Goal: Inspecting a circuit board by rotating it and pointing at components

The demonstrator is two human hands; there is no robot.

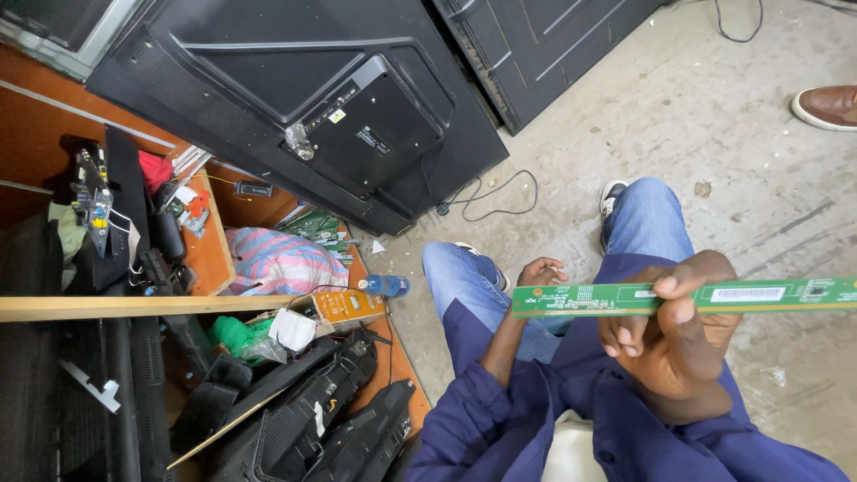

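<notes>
Board (571,301): long green strip level over my knees, right hand (674,335) pinching its middle, left hand (538,271) loosely curled and empty behind its left end; I'd grip edges only, avoiding flex.

A black television (295,107) and a black cable (486,196) were seen on the grey concrete floor (714,134), a plastic bottle (384,286) nearby.

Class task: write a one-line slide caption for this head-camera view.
Seated person's right hand holds a long green circuit board strip level above the knees, left hand resting on a thigh, beside flat-screen televisions and clutter.
</notes>
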